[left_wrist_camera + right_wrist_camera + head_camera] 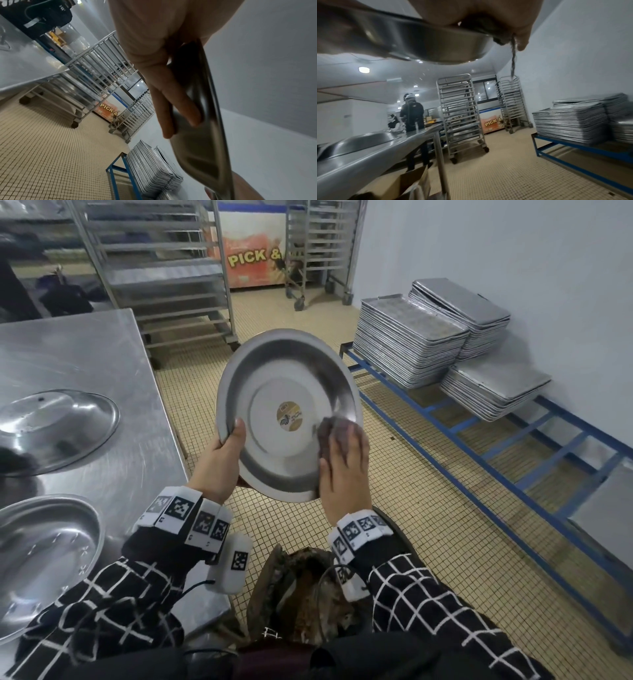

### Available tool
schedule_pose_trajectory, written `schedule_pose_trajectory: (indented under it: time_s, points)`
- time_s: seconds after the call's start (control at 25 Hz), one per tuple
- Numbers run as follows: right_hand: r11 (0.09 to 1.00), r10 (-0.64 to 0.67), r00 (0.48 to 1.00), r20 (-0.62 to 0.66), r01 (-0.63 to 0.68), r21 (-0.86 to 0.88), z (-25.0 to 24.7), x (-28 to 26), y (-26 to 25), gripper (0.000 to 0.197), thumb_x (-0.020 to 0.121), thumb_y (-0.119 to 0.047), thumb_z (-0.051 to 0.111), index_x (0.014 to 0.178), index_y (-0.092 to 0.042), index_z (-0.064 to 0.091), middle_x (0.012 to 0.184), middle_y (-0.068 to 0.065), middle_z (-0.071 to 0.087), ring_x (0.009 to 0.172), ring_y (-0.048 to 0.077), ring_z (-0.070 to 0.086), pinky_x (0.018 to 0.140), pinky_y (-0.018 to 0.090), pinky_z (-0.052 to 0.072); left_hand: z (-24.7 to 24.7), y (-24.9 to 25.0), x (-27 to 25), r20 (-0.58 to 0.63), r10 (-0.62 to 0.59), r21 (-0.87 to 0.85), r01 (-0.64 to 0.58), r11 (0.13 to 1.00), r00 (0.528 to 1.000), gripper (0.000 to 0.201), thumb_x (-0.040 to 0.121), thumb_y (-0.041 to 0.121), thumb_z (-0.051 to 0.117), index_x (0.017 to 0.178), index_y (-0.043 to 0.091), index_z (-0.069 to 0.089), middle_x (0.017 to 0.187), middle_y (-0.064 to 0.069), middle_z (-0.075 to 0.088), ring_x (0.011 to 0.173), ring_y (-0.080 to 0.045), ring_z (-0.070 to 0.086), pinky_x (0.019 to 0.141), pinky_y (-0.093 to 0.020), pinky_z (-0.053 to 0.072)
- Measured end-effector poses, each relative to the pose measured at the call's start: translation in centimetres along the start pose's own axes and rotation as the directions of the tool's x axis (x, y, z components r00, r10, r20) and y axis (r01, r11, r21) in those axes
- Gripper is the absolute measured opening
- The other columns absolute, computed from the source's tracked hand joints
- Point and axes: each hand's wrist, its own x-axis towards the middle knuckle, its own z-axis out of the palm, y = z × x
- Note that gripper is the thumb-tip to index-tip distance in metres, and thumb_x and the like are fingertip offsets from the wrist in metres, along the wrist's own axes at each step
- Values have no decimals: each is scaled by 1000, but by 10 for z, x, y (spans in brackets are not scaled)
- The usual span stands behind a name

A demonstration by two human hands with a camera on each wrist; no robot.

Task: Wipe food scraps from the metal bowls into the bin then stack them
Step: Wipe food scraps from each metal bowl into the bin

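A round metal bowl (287, 392) with a sticker at its centre is held tilted above the bin (301, 590), a brown box with scraps in it. My left hand (224, 455) grips the bowl's left rim, thumb inside, fingers (180, 102) flat against the bowl's (202, 146) back. My right hand (342, 460) holds a dark cloth (334, 428) against the inner wall at the lower right. In the right wrist view the cloth (501, 39) is bunched at the rim of the bowl (428, 44), with a thread hanging from it.
A steel table (85, 354) on the left carries two more metal bowls (51, 429) (41, 559). Stacked baking trays (411, 344) sit on a blue rack (513, 460) at the right. Wheeled tray racks (171, 268) stand behind. A person (411, 116) stands far back.
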Motion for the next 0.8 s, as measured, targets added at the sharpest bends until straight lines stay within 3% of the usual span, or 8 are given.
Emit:
schedule_pose_trajectory:
  time_s: [0.04,0.12,0.24,0.32,0.44,0.6,0.72,0.8]
  points:
    - [996,53,999,-8,-52,68,-6,7,4,60,99,-40,30,153,-24,9,159,2,-10,145,26,-11,118,45,6,-1,-2,1,1,-28,-28,28,999,1000,31,96,49,39,113,25,50,93,6,62,88,-17,62,83,-35,53]
    - [969,117,992,-50,-103,224,-23,19,7,64,98,-40,35,152,-27,3,159,-2,-6,145,25,4,110,40,26,-3,-5,2,10,-68,-85,68,994,998,26,95,49,42,100,26,53,95,-2,66,92,-27,65,88,-48,52]
    - [887,252,967,-34,-216,409,-48,34,8,63,97,-40,43,151,-27,14,145,4,34,122,20,46,86,30,49,-6,-8,7,49,-97,-120,102,988,994,23,96,46,42,94,27,55,86,-6,69,79,-27,67,77,-44,54]
    - [814,323,946,26,-292,502,-64,40,10,48,96,-38,49,138,-19,35,110,-2,57,94,13,59,70,20,48,-11,-12,10,94,-120,-122,131,984,988,33,94,48,45,102,19,60,80,-6,71,70,-24,68,67,-38,53]
    - [789,386,920,76,-371,489,-74,42,16,22,93,-31,57,103,-15,47,81,-9,53,71,5,53,53,13,35,-17,-17,14,174,-142,-81,158,984,975,54,83,56,52,113,11,60,80,-7,72,67,-23,69,60,-33,51]
    - [738,453,890,54,-409,536,-69,36,10,14,92,-23,59,96,-13,50,78,-9,52,67,-2,49,44,6,36,-17,-20,15,183,-74,-74,89,993,980,62,75,56,64,120,14,58,89,-8,73,73,-19,70,61,-26,54]
    - [624,551,834,29,-434,650,-62,29,-3,13,93,-20,57,100,-12,49,80,-10,53,69,0,52,56,13,43,-9,-24,10,172,4,-43,4,999,985,61,74,42,66,128,20,48,98,-3,71,84,-17,71,73,-32,57]
    - [563,591,806,16,-427,708,-55,24,-14,14,94,-21,56,102,-11,50,83,-10,55,71,1,54,63,19,47,-1,-25,1,175,-13,-35,19,999,984,47,77,35,65,119,18,52,98,-4,69,85,-19,70,77,-35,56]
